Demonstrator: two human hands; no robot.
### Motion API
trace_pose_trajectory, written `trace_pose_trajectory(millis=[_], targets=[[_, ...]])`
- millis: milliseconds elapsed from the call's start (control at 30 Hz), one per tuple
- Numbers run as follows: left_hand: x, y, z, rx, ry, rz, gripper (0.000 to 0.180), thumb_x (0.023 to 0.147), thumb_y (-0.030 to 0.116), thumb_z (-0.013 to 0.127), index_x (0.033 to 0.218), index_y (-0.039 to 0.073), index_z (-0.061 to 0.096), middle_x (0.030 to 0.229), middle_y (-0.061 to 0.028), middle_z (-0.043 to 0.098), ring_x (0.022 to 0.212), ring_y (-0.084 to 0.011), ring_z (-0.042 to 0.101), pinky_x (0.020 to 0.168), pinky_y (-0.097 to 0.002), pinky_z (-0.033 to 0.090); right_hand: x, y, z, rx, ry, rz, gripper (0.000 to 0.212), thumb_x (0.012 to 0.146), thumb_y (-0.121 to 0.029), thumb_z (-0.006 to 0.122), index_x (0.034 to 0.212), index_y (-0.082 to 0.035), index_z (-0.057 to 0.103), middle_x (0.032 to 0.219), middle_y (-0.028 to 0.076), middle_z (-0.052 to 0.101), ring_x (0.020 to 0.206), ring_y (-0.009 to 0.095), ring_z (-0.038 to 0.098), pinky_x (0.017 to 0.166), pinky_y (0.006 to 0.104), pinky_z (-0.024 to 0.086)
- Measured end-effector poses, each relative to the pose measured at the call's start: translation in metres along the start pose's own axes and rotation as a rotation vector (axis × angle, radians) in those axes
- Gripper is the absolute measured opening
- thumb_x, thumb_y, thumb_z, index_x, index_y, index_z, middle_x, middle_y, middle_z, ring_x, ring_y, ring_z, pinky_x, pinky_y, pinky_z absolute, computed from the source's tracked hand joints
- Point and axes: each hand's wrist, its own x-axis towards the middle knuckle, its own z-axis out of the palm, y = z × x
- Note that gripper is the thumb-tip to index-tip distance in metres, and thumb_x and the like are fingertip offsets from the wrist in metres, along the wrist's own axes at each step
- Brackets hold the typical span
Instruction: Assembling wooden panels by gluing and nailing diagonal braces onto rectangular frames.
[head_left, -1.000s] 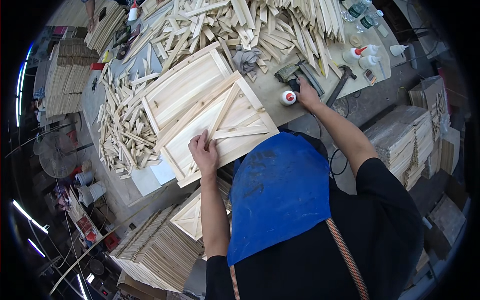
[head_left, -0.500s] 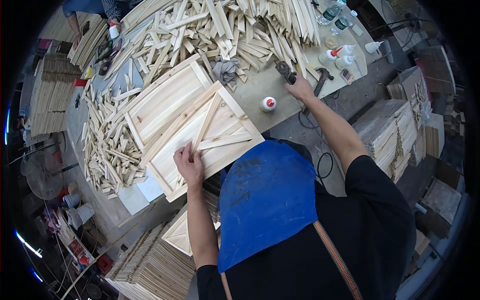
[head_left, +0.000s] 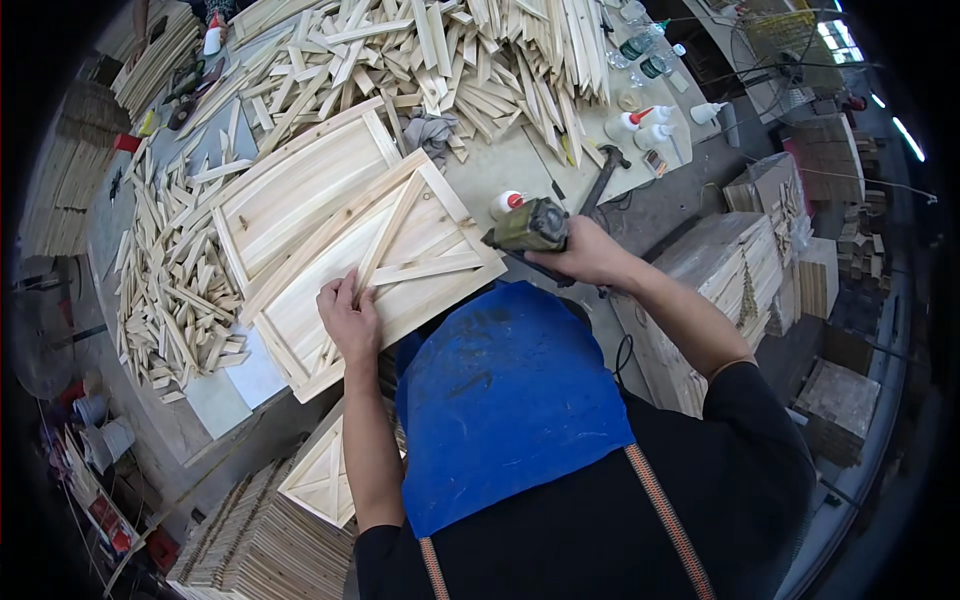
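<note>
My right hand is wrapped round an olive-green nail gun, held just past the right corner of a framed wooden panel. The nail gun's nose points left, toward the panel. Thin wooden strips cross the panel diagonally; one long strip runs up to its far corner and a shorter strip branches right. My left hand lies on the panel where the strips meet, fingers extended and thumb apart, touching the strip ends. A second framed panel lies beyond, partly under the first.
Loose wooden strips are heaped left and far on the table. A red-capped glue bottle stands behind the nail gun; a hammer lies right of it. More glue bottles are farther right. Stacked panels stand below the table's near edge.
My right hand has lifted the nail gun from the table and brought it nearer, beside the panel's right corner. My left hand stays on the strips. The whole view has shifted a little.
</note>
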Motion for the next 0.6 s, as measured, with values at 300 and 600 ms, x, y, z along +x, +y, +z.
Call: trace_pose_trajectory(millis=[300,600], targets=[[0.001,-0.002,0.0,-0.017,0.023,0.024,0.04,0.083,0.012,0.079,0.122,0.006,0.074,0.11,-0.0136,0.061,0.106,-0.0317,0.057,0.096,-0.0412,0.048,-0.007,-0.028,0.036,-0.23,-0.039,-0.011,0.038,0.088,-0.036,0.076,0.1,0.0,0.075,0.086,0.025,0.073,0.084,0.039,0.072,0.078,0.0456,0.056],[-0.001,-0.002,-0.003,-0.051,0.01,0.014,0.041,0.082,0.013,0.08,0.121,0.006,0.073,0.109,-0.0133,0.062,0.105,-0.0321,0.056,0.096,-0.0426,0.047,-0.007,-0.047,0.049,-0.385,-0.003,0.003,0.036,0.089,-0.033,0.075,0.102,0.001,0.074,0.088,0.025,0.073,0.083,0.041,0.072,0.077,0.0467,0.056]])
